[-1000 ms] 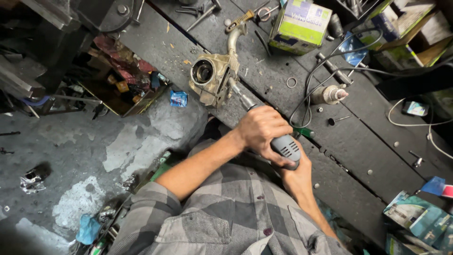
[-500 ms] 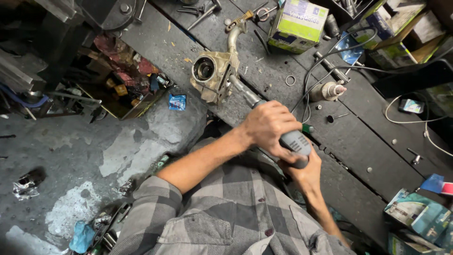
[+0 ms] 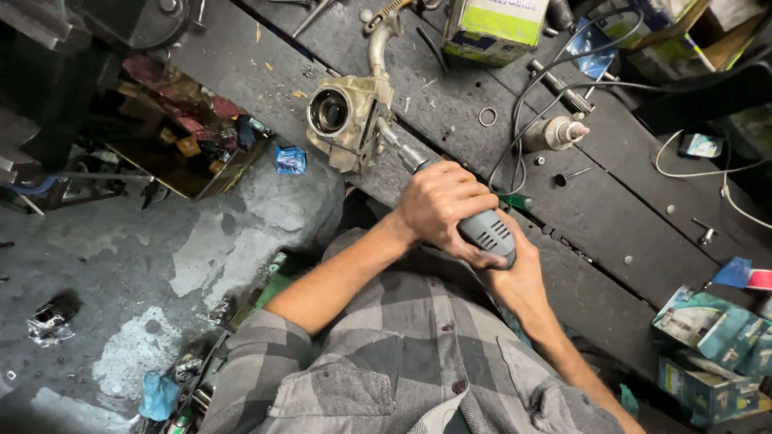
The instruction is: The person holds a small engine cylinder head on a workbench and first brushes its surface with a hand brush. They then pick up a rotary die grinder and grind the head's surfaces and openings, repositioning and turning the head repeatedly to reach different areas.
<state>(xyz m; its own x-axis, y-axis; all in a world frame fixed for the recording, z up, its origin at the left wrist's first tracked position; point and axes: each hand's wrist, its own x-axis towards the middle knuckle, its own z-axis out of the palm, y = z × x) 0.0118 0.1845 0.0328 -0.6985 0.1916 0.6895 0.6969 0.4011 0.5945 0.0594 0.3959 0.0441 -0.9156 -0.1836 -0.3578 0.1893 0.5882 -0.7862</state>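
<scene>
Spanning the frame slantwise, the dark plank table (image 3: pixel 627 209) carries everything, with loose parts, cables and boxes scattered over it. At its near edge sits the tan metal housing (image 3: pixel 347 120), its round bore facing up and a curved pipe rising from its top. The grey rotary tool (image 3: pixel 474 225) lies across the planks with its metal nose pressed into the housing's side. The left hand (image 3: pixel 438 205) is wrapped firmly around the tool's front, and the right hand (image 3: pixel 515 269) is curled under its rear, cupping it. Work on the housing looks to be underway; how much remains cannot be told from here.
</scene>
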